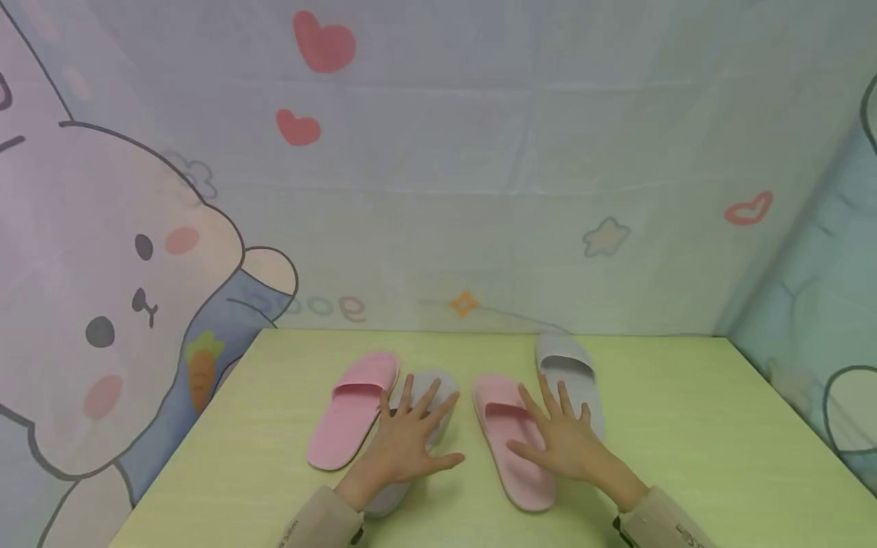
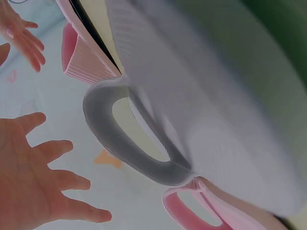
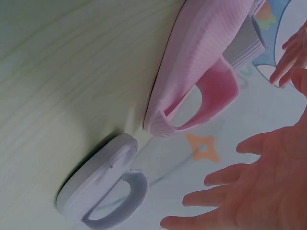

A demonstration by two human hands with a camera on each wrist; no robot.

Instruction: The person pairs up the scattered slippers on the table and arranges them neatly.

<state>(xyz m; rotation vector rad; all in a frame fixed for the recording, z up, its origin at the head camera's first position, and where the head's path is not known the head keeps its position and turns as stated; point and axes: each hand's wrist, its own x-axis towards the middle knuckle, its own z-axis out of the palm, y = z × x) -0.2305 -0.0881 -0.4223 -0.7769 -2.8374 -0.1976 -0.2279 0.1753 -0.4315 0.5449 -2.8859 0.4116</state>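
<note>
**Four foam slippers under two spread hands**

On the pale green wood-grain tabletop I see two pairs of slide slippers lying in a loose row. From the head view they run: a pink foam slipper on the far left, a grey foam slipper beneath my left hand, a second pink foam slipper beneath my right hand, and a second grey foam slipper behind that hand, nearer the cartoon-printed backdrop cloth.

Both hands are flat with the fingers splayed and straight, gripping nothing. From the wrist views, each palm seems to hover just above its slipper rather than pressing it, but I cannot tell for sure.

I judge these slippers light, moulded from one piece of springy foam: soft enough to flex, not fragile, with ribbed soles that should not slip. The arched strap over the toe end is the obvious place to hook fingers through; pinching the sole edge at the heel would also work.

Much of the left-hand grey slipper is covered by my hand and sleeve, so its strap barely shows from above. The rear grey slipper's heel is hidden behind my right hand. The left wrist view is blurred and very close.
</note>
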